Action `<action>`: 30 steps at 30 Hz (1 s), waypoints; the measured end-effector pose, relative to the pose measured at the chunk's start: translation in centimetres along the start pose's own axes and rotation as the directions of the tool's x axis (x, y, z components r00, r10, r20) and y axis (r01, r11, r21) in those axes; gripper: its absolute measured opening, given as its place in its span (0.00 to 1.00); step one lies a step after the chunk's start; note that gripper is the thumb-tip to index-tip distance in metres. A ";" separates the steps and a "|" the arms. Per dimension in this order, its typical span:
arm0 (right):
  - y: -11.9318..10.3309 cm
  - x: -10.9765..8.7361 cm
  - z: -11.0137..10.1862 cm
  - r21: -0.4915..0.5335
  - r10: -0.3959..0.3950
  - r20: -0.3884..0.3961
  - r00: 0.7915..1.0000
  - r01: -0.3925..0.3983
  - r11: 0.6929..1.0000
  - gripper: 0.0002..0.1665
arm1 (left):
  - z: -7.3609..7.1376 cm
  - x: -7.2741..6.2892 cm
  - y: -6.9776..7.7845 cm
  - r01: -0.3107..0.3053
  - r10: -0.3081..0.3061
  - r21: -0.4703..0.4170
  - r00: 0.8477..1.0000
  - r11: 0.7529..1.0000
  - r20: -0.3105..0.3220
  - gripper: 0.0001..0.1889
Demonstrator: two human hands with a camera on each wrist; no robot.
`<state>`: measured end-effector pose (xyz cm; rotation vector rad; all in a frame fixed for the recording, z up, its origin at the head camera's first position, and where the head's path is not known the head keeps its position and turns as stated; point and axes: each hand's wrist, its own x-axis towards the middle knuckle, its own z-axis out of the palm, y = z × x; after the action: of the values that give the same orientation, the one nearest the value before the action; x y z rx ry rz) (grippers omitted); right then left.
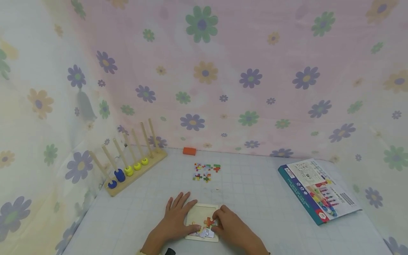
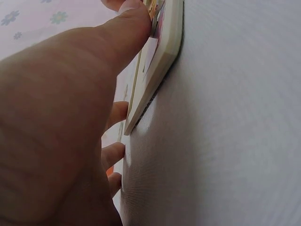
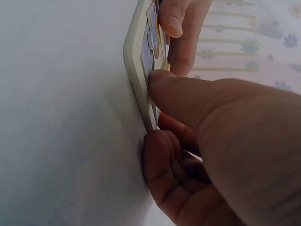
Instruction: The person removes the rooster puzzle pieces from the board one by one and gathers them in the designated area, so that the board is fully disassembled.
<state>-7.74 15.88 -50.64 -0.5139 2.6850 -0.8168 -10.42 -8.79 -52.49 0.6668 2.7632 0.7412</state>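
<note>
A square wooden puzzle tray [image 1: 201, 239] lies on the table in front of me, with several jigsaw pieces along its near side. My left hand [image 1: 173, 220] spreads over the tray's left edge, fingers straight. Its thumb presses on the lower pieces, and in the left wrist view the fingertips rest by the tray's side. My right hand [image 1: 234, 226] is at the right edge with curled fingers, its thumb and forefinger at an orange-red puzzle piece [image 1: 208, 222]. In the right wrist view the right thumb [image 3: 164, 82] lies on the pieces and the other fingers bend beside the tray rim [image 3: 136, 70].
Several loose puzzle pieces [image 1: 206, 172] lie beyond the tray. An orange block [image 1: 189, 151] sits near the back edge. At left stands a wooden peg rack [image 1: 140, 173] with blue and yellow beads; a flat toy box [image 1: 318, 191] lies at right. Flowered cloth hangs behind.
</note>
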 end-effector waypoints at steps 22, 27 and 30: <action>4.5 7.4 -3.5 -0.006 0.069 -0.326 0.943 -0.075 0.997 0.12 | 0.2 0.2 -0.5 -0.009 0.009 0.004 1.000 1.000 -0.002 0.46; 5.1 9.7 -4.3 0.010 0.121 -0.320 0.940 -0.124 0.992 0.12 | 0.4 0.3 -0.6 -0.013 0.013 -0.005 1.000 1.000 0.008 0.46; 4.9 10.5 -4.7 0.011 0.137 -0.302 0.944 -0.140 0.990 0.13 | 0.3 0.2 -0.5 -0.003 0.003 -0.007 1.000 1.000 0.011 0.46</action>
<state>-20.12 17.58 -51.52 -0.2111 2.9621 -0.9059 -10.68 -9.00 -53.01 0.6712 2.7490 0.7459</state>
